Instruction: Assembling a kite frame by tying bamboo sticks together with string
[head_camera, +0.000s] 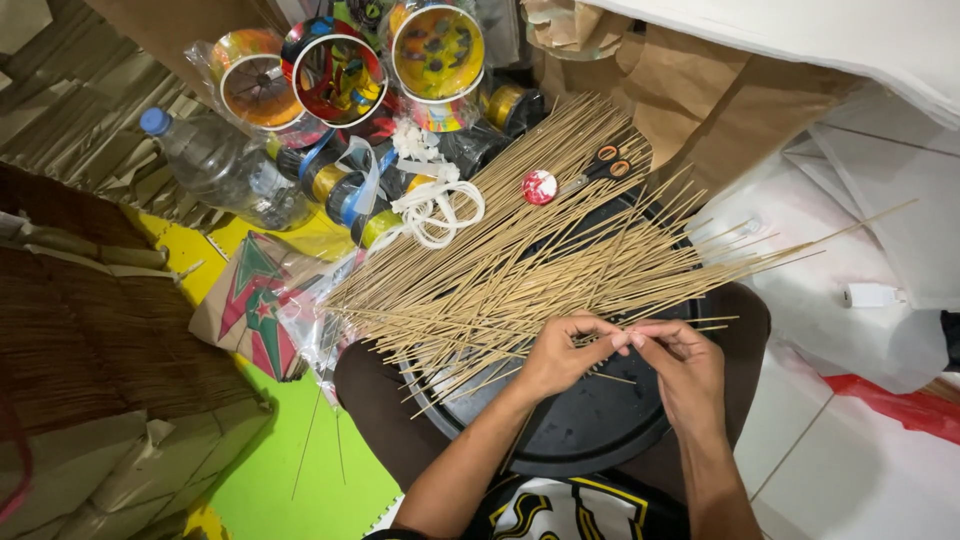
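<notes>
Sticks (520, 250): heaped on tray (590, 420), unsorted | your left hand (560, 355), right hand (680, 365): fingertips pinch one stick between them | scissors (600, 165) far, untouched

arms: bare, no sleeves | shirt: black, white and yellow print | legs: dark brown trousers

You have a round black tray (590, 420) resting on your lap, and a wide fan of thin bamboo sticks (520, 265) lies right across it, spilling past its rim to the left and right. On the sticks, beyond the tray's far edge, sit scissors (600, 168) and a small red-and-white disc (539, 187). Left of the tray, the floor carries a green mat (300, 470) with a folded paper kite (255, 300) on it.
</notes>
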